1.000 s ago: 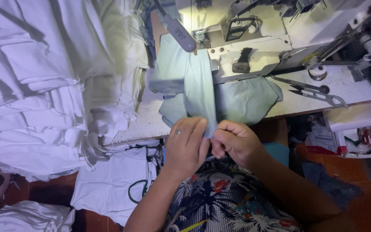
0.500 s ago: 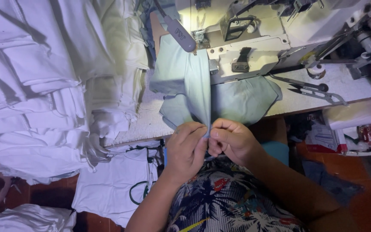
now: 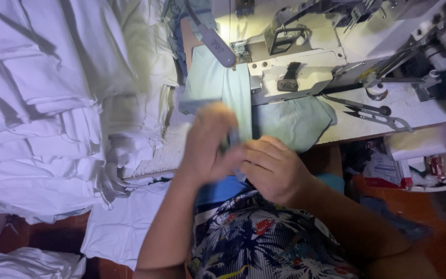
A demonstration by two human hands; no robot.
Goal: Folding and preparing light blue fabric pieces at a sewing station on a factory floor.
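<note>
1. The pale green cloth piece (image 3: 223, 88) lies on the sewing machine bed (image 3: 419, 111), and one folded strip of it runs down from the presser area toward the person
2. The left hand (image 3: 207, 147) is blurred; it lies over the lower end of the strip, and its fingers seem bent around the edge, but I cannot tell if they really pinch it
3. The right hand (image 3: 272, 168) is just beside the left, touching it, with the fingers curled together on the same lower end of the cloth, so I judge that it pinches the fold
4. The upper end of the cloth sits under the sewing machine head (image 3: 295, 77), so the piece looks already placed for stitching
5. I can see no finished seam, so as a judgement the folding and aligning is in hand and the sewing itself is left
6. A big pile of white cloth pieces (image 3: 42, 103) lies at the left, and scissors (image 3: 372, 113) rest on the bed at the right, untouched
</note>
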